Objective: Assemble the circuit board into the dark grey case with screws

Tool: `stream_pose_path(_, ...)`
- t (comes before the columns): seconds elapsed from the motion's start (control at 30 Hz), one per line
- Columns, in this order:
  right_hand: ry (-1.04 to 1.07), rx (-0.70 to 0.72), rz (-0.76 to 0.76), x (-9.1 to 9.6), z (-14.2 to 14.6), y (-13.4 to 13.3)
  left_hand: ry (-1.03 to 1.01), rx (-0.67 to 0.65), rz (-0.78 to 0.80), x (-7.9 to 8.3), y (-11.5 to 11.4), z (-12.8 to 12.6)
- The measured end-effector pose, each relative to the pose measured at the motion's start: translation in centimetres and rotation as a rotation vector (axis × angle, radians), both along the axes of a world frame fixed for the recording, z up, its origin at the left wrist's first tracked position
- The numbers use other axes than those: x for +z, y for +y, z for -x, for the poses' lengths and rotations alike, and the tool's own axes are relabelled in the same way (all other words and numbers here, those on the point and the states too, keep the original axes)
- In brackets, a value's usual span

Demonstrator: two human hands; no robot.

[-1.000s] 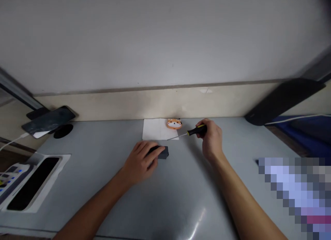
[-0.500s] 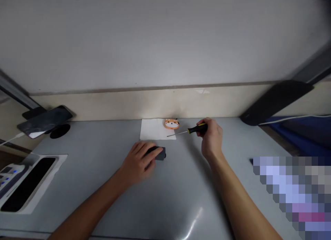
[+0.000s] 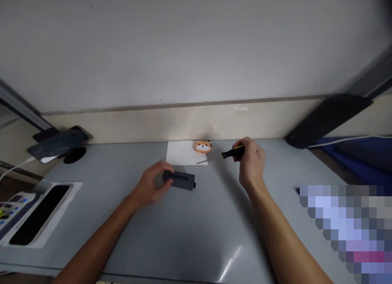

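Observation:
A small dark rectangular box (image 3: 183,181) with a row of slots along its top and a black knob at its right end lies on the grey table. My left hand (image 3: 153,185) has its thumb and forefinger round the box's left end. In my right hand (image 3: 250,161) is a screwdriver (image 3: 232,151) with a black and yellow handle, pointing left, held above the table. Its thin tip shows dark over a sheet of white paper (image 3: 179,152); the middle of the shaft hardly shows. An orange animal-face case (image 3: 202,147) sits at the paper's right.
At left, a phone (image 3: 58,143) leans on a stand, with a dark-screened device (image 3: 41,214) on white paper and a power strip (image 3: 15,210) nearer. A black stand base (image 3: 330,116) is at back right. The wall (image 3: 147,123) bounds the table's far edge.
My left hand has slid left from over the top of the box to its left end, uncovering the slots. My right hand with the screwdriver has hardly moved.

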State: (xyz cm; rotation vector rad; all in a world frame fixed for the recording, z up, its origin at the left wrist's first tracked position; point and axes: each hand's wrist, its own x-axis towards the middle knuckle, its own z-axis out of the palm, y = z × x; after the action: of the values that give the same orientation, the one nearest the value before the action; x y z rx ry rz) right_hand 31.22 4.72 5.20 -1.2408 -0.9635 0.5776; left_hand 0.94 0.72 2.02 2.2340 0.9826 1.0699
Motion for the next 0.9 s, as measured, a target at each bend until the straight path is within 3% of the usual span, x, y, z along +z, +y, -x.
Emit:
stream_pose_path(0.07, -0.036, -0.014, -0.002, 0.0, -0.1, -0.1, -0.131, 0.025, 0.172, -0.6, 0.4, -0.2)
stream_pose_path(0.17, -0.083, -0.056, -0.043, 0.1, -0.2, -0.5, -0.213, 0.117, 0.307, -1.5, 0.5, -0.9)
stream_pose_path(0.3, -0.143, -0.178, -0.322, 0.9, 0.0, -2.2, -0.143, 0.204, 0.317, -2.0, 0.3, -2.3)
stream_pose_path(0.37, -0.205, -0.097, -0.473, 1.7, 0.3, -3.4, -0.086, 0.230, 0.291, -2.0, 0.1, -2.9)
stream_pose_path(0.53, -0.684, 0.394, -0.616, 3.1, 2.4, -5.4, -0.039, 0.258, 0.318, -2.4, 0.7, -3.5)
stream_pose_path(0.67, -0.826, 0.448, -0.636, 2.6, 4.6, -5.7, -0.064, 0.274, 0.335, -2.8, 1.1, -3.4)
stream_pose_path(0.9, -0.899, 0.436, -0.685, 1.8, 6.3, -6.1, -0.032, 0.299, 0.326, -2.6, 0.8, -3.6)
